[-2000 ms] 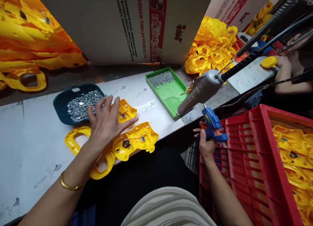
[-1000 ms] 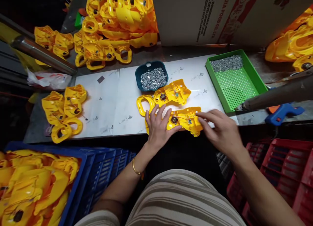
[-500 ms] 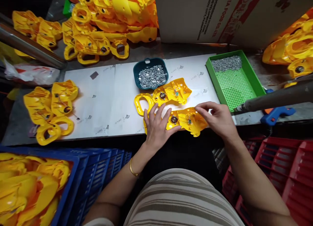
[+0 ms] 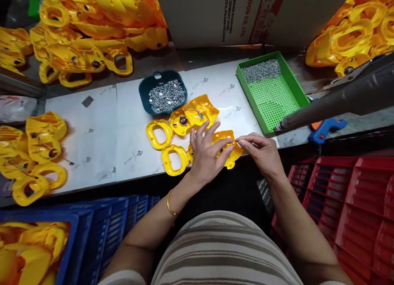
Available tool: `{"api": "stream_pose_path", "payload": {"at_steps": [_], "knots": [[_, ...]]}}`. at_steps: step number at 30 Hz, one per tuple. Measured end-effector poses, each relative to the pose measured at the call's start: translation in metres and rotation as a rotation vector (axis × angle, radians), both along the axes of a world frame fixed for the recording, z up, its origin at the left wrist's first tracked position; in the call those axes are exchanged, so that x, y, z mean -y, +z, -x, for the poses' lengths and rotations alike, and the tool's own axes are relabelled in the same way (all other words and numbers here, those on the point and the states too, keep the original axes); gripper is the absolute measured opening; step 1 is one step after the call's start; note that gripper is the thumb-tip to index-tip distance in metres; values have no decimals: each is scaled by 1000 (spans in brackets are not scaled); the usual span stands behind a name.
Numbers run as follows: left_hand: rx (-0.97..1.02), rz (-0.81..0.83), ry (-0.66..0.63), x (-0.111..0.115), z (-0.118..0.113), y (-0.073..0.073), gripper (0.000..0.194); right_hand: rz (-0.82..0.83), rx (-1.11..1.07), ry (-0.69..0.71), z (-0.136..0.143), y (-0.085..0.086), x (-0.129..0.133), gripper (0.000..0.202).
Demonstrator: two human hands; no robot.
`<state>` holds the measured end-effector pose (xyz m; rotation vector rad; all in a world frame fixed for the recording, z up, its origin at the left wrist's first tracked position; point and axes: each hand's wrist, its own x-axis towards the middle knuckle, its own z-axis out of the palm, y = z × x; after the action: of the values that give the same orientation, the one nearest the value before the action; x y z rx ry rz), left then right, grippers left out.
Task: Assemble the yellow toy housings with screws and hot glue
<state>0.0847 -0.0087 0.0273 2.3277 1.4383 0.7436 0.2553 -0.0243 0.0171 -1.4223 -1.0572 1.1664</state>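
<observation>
In the head view, the nearer yellow plastic shell half lies on the white work sheet, its ring-shaped handle to the left. My left hand reaches over this shell, hiding its middle, with thumb and forefinger pinched near the right end. Close by, my right hand pinches a thin wire at the shell's right end. The wire seems to run between both hands' fingertips, though it is very small. Just beyond lies a second yellow shell half, open side up, with a round metal part and a small wired board inside.
A dark teal tray of small metal parts stands behind the shells. To the right are a green basket of screws, a grey metal tube and a blue tool. Yellow shells lie left. Blue and red crates stand below.
My left hand has shifted right across the near shell, and its spread fingers have closed to a pinch. Both hands' fingertips are now close together. The whole view has swung to the right.
</observation>
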Motion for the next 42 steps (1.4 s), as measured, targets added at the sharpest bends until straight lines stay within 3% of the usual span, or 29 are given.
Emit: {"api": "stream_pose_path", "payload": {"at_steps": [8, 15, 27, 33, 38, 42], "knots": [[36, 120, 42, 2, -3, 1, 13, -89, 83, -31, 1, -5, 6, 28], [-30, 162, 56, 4, -7, 2, 13, 184, -53, 63, 0, -13, 22, 56], [-102, 182, 57, 4, -16, 3, 16, 93, -51, 84, 3, -18, 26, 48], [-87, 160, 30, 5, -15, 1, 14, 270, -148, 140, 0, -14, 17, 70], [-36, 154, 26, 14, -12, 4, 14, 288, -243, 308, -2, -3, 10, 56], [6, 165, 34, 23, -5, 6, 14, 345, -377, 303, 7, -3, 15, 51]]}}
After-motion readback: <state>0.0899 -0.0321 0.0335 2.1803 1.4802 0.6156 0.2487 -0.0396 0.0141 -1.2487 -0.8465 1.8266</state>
